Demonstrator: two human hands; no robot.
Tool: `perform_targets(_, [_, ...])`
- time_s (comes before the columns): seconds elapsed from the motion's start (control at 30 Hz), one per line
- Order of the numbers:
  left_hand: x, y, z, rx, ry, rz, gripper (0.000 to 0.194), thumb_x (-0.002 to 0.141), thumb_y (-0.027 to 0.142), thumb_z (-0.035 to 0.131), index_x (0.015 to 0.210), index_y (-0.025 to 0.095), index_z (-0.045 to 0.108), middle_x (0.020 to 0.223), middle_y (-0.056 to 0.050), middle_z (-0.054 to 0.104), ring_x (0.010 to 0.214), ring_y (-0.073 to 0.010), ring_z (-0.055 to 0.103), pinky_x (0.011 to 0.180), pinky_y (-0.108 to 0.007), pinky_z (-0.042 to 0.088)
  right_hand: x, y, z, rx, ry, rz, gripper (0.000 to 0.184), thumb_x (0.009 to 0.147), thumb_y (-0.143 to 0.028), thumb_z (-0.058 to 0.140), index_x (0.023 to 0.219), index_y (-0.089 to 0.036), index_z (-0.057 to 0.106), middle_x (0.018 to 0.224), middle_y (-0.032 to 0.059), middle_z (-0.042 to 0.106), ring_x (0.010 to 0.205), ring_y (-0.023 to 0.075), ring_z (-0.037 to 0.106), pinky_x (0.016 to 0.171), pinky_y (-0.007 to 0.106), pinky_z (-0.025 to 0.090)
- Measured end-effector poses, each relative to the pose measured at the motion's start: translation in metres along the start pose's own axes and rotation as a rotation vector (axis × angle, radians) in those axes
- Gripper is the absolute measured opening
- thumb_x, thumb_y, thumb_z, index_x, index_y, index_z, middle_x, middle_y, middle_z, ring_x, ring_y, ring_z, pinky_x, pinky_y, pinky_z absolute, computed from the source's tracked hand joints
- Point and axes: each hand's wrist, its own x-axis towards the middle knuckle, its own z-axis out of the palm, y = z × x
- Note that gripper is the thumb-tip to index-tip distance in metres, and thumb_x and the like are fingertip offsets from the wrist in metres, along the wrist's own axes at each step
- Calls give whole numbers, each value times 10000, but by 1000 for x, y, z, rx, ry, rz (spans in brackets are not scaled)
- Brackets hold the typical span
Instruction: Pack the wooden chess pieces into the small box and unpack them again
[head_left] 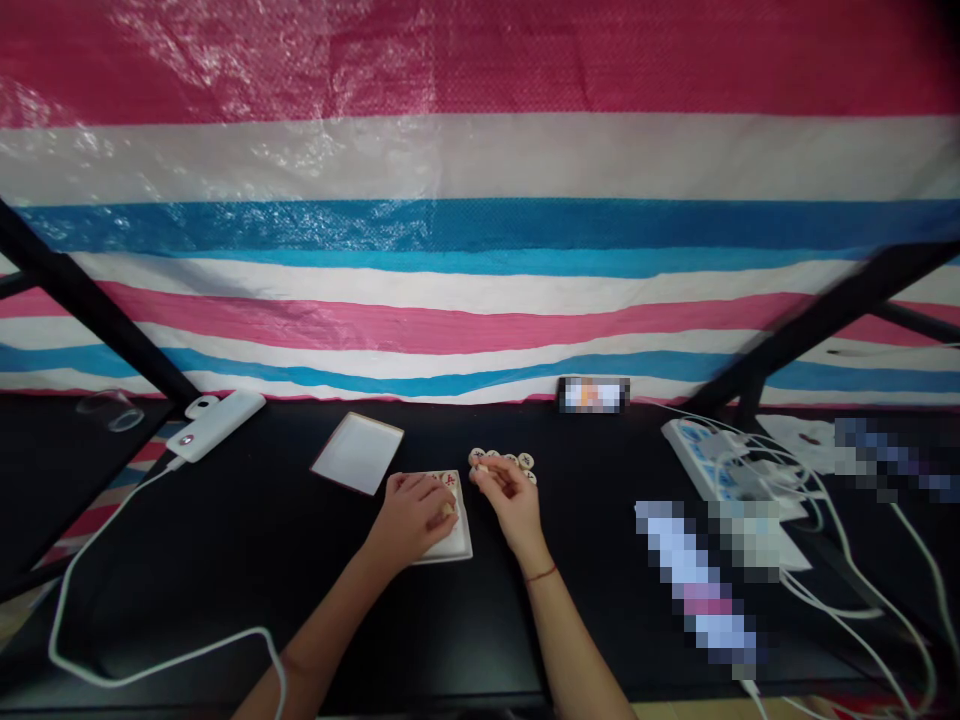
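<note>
My left hand [415, 512] reaches over a shallow white box [459, 546], fingers curled round a pale round xiangqi piece [448, 510]. Red-marked xiangqi pieces [449, 480] lie along the box's far side, partly covered by that hand. To the right of the box, my right hand [514, 500] pinches another xiangqi piece [482, 469] between thumb and fingertips. Just beyond it, several dark-marked xiangqi pieces [526, 460] sit on the black desk, some of them hidden behind the fingers.
A box lid [358, 453] lies left of the box. Further left is a white device [217, 425] with a cable. A phone [595, 395] stands at the back. On the right are a power strip [694, 455], tangled white cables and a blurred-out screen [697, 585]. Striped sheeting [480, 230] hangs behind.
</note>
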Motion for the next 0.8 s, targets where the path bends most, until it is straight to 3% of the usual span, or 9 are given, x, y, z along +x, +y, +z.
perform_targets(0.2, [3, -3, 13, 103, -4, 96, 93, 873, 281, 568, 845, 258, 653, 882, 5, 702, 950, -200, 573, 907, -408, 289, 0, -2, 2, -25, -2, -12, 279, 713, -409, 750, 894, -210, 674, 937, 73, 735, 878, 214, 696, 811, 380, 569])
perform_targets(0.4, [4, -6, 11, 166, -55, 109, 86, 887, 305, 585, 854, 233, 619, 923, -5, 701, 935, -209, 555, 855, -412, 293, -1, -1, 1, -34, -18, -21, 257, 728, -393, 739, 890, -202, 674, 942, 76, 732, 858, 196, 691, 800, 358, 567])
perform_targets(0.57, [2, -6, 13, 234, -26, 111, 61, 869, 289, 605, 863, 233, 630, 1012, -22, 685, 961, -225, 543, 836, -412, 324, -2, 1, 2, -45, -34, -36, 261, 732, -396, 732, 897, -202, 677, 942, 75, 728, 841, 187, 686, 784, 341, 567])
perform_targets(0.8, [6, -8, 15, 275, 45, 40, 349, 872, 313, 564, 1214, 240, 578, 1245, -76, 602, 1154, -273, 500, 940, -425, 356, -7, 0, 3, -92, -93, -41, 243, 768, -397, 695, 918, -210, 657, 943, 62, 715, 615, 131, 628, 621, 300, 567])
